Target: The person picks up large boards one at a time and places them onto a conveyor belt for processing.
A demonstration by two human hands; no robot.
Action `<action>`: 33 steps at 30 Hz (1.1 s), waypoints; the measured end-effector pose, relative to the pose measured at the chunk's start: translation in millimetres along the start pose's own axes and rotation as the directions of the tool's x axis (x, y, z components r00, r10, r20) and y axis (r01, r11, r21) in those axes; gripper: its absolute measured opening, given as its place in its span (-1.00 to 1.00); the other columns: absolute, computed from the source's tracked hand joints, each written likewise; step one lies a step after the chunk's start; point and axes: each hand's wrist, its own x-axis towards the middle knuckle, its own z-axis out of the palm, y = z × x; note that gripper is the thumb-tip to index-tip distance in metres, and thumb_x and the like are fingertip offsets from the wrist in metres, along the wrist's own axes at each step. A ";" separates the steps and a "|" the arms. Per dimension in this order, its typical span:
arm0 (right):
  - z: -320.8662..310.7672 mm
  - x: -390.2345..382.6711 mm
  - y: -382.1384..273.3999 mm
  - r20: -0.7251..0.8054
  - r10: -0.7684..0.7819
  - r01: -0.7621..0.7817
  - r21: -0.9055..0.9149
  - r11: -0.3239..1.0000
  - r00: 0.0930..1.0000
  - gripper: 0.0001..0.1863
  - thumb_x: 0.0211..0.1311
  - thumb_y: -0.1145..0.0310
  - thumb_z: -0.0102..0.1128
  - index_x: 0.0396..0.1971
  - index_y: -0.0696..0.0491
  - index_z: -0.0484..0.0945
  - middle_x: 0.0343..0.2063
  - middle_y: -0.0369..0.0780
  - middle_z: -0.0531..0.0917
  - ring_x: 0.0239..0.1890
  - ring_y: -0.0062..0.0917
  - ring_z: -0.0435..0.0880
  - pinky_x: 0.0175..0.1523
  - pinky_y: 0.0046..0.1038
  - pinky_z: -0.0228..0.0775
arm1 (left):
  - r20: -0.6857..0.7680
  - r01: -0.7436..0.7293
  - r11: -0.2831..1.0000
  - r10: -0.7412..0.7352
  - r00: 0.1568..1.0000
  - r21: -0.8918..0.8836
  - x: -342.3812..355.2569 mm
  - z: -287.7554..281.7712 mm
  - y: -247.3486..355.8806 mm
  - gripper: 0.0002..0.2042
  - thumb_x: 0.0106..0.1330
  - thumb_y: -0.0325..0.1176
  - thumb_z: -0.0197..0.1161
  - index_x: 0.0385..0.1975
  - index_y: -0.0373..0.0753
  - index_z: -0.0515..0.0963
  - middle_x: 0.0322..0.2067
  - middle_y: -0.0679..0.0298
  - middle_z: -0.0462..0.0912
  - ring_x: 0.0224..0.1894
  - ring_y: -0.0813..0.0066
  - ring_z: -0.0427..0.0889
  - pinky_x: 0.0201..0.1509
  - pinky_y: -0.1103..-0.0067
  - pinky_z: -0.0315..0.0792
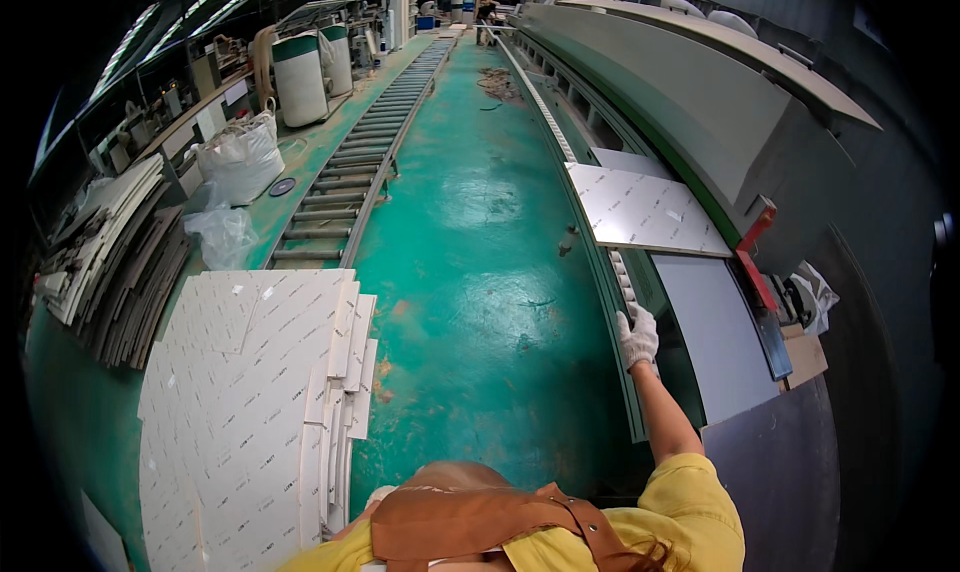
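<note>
My right hand (638,338), in a white knit glove, reaches forward to the right. It lies at the strip of small white rollers (622,277) along the machine's near edge. Its thumb is apart from the fingers and nothing shows in its grasp. Just beyond it, a white panel with printed film (645,208) lies across the rollers and the machine bed. Of my left hand (380,494) only a bit of white glove shows by my apron; its fingers are hidden. Nearest to that hand is a stack of white film-covered panels (250,402).
A long machine with a pale cover (690,82) runs along the right, with a red bracket (756,257) on it. A roller conveyor (350,162) stretches away at left. Left of it stand piled boards (110,262), a white bulk bag (240,157) and plastic wrap (220,234). A person (486,17) stands far off.
</note>
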 end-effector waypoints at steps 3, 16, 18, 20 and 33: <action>25.7 -15.1 -24.8 0.000 -0.032 0.031 0.253 0.967 0.999 -0.66 0.18 0.20 0.14 -0.15 0.12 0.50 -0.22 -0.11 0.57 -0.11 -0.29 0.54 0.04 -0.38 0.33 | 0.005 0.009 1.000 -0.009 1.000 0.004 1.1 -0.2 2.9 -0.54 0.27 -0.01 -0.16 -0.15 -0.23 0.54 -0.03 0.03 0.52 -0.02 0.09 0.51 -0.01 0.30 0.36; 82.6 52.4 13.3 0.707 0.384 -0.530 0.703 -0.474 0.594 -0.07 0.17 -0.21 -0.02 0.30 0.16 -0.10 0.28 -0.01 0.07 0.32 -0.19 0.10 0.18 -0.25 0.33 | 0.008 0.006 0.999 -0.007 1.000 0.049 -6.6 -26.7 3.6 -0.57 0.30 -0.05 -0.16 -0.18 -0.25 0.54 -0.07 0.03 0.54 -0.07 0.10 0.55 -0.06 0.29 0.39; 78.7 46.4 11.5 0.693 0.390 -0.485 0.711 -0.509 0.607 -0.12 0.17 -0.19 -0.01 0.26 0.16 -0.03 0.26 -0.02 0.10 0.28 -0.20 0.18 0.14 -0.28 0.38 | 0.009 0.006 0.999 -0.007 1.000 0.054 -7.4 -29.1 -0.7 -0.57 0.31 -0.06 -0.16 -0.18 -0.25 0.54 -0.07 0.02 0.55 -0.08 0.10 0.55 -0.07 0.28 0.40; 73.1 40.3 9.6 0.703 0.475 -0.439 0.705 -0.557 0.529 -0.21 0.18 -0.15 0.02 0.18 0.17 0.09 0.21 -0.05 0.21 0.20 -0.20 0.31 0.07 -0.29 0.46 | 0.009 0.001 0.998 -0.002 1.000 0.067 -7.0 -31.3 -4.4 -0.58 0.31 -0.06 -0.16 -0.18 -0.25 0.54 -0.08 0.02 0.55 -0.08 0.10 0.56 -0.08 0.28 0.40; 38.2 -20.1 14.8 0.608 0.693 -0.276 0.793 -0.543 0.387 -0.47 0.22 -0.06 0.04 -0.14 0.16 0.40 -0.28 -0.12 0.56 -0.27 -0.34 0.61 -0.28 -0.41 0.62 | -0.018 -0.449 0.892 0.449 0.893 -0.055 -30.0 -60.2 0.9 -0.60 0.34 -0.13 -0.10 -0.08 -0.35 0.43 -0.13 0.00 0.56 -0.15 0.18 0.59 -0.14 0.34 0.48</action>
